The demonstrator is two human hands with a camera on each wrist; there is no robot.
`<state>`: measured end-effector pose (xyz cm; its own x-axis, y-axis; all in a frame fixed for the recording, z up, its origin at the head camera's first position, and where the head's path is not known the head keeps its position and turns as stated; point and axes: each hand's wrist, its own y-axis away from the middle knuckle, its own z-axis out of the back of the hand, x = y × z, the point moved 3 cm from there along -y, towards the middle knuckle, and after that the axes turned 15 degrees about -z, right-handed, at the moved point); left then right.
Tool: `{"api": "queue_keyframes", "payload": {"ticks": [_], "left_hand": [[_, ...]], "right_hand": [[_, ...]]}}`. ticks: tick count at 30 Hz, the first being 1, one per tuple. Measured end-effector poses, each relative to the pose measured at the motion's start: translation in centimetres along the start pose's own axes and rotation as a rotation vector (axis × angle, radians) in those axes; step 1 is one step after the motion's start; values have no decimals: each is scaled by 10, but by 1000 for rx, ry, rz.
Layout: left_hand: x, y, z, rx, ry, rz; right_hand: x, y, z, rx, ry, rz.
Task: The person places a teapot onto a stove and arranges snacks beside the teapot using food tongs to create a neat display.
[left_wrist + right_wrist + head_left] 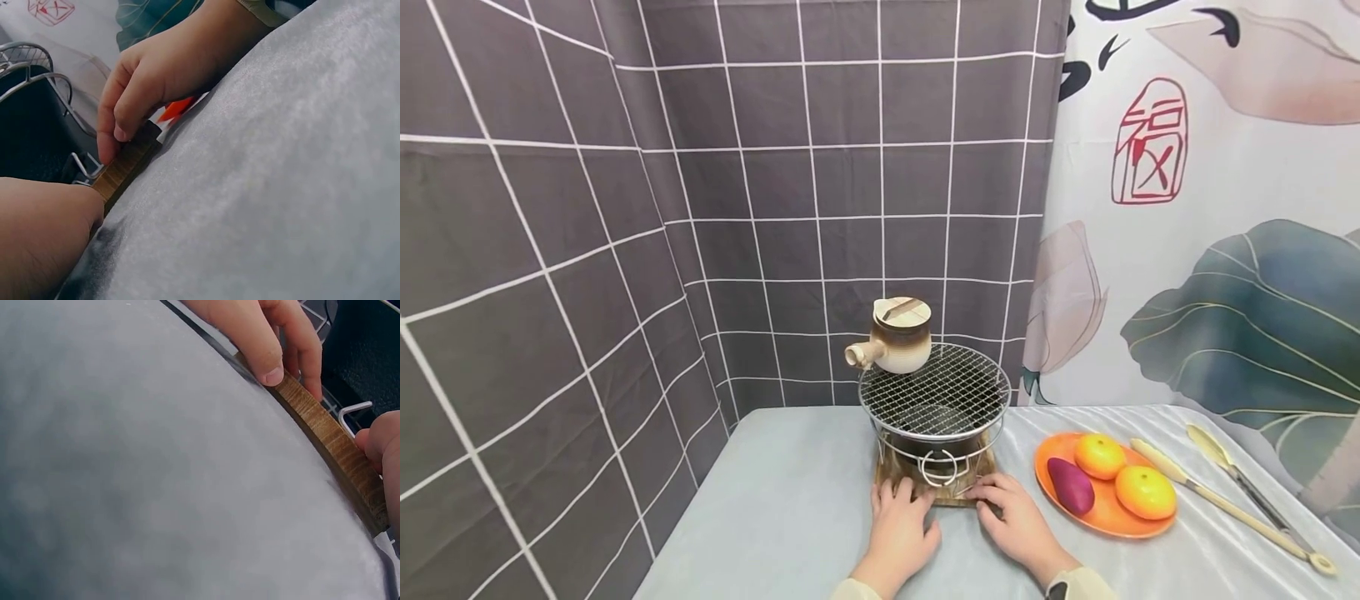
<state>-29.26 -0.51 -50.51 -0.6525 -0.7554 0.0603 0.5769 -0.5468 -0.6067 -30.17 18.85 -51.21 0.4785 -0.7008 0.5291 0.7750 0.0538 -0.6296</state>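
Note:
A square wooden board (pixel 951 501) lies under a round tabletop grill with a wire mesh top (pixel 958 392), a dark bowl and a metal wire stand (pixel 938 479). My left hand (pixel 901 523) grips the board's near left edge, its thumb on the front side and its fingers over the top, as the right wrist view shows. At the near right corner my right hand (pixel 1017 521) holds the board between thumb and fingers. On the mesh's far left side sits a small brown-and-cream side-handled pot (pixel 904 350) with a wooden lid (pixel 904 312).
Right of the grill, an orange plate (pixel 1108 527) bears two oranges (pixel 1145 492) and a purple sweet potato (pixel 1070 486). Two pairs of tongs (pixel 1232 504) lie farther right on the pale tablecloth (pixel 782 508). A dark grid-patterned curtain (pixel 842 183) hangs behind and to the left.

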Motion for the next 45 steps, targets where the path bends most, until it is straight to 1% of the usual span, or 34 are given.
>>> {"api": "queue_keyframes", "payload": {"ticks": [3, 5, 9, 12, 14, 18, 22, 24, 26, 30, 35, 40, 42, 45], "left_hand": [[0, 0, 1, -7, -7, -5], [0, 0, 1, -3, -7, -4], [2, -2, -1, -8, -9, -4], [2, -2, -2, -18, -12, -6], [2, -1, -2, -20, -14, -4], [0, -1, -2, -26, -21, -1], [0, 1, -3, -24, -15, 1], [1, 1, -3, -14, -11, 10], [2, 1, -3, -2, -8, 17], [2, 0, -3, 13, -6, 20], [1, 0, -2, 23, -12, 14], [0, 0, -1, -2, -18, 7], [0, 1, -1, -9, -20, 6], [1, 1, 0, -7, -22, 10]], "right_hand": [[0, -1, 1, 24, -4, 5], [0, -4, 5, 58, -7, 18], [3, -13, 21, 141, -6, 63], [5, -22, 42, 166, 22, 105], [5, -28, 59, 165, 42, 129], [-1, -40, 98, 126, 118, 132], [-15, -47, 136, 103, 166, 68], [-23, -48, 152, 86, 209, 29], [-32, -48, 166, 75, 259, -28], [-51, -46, 191, 31, 338, -73], [-79, -38, 217, 2, 360, -125], [-116, -22, 240, -27, 379, -226], [-131, -16, 246, -35, 394, -280], [-152, -7, 254, -26, 449, -392]]}}
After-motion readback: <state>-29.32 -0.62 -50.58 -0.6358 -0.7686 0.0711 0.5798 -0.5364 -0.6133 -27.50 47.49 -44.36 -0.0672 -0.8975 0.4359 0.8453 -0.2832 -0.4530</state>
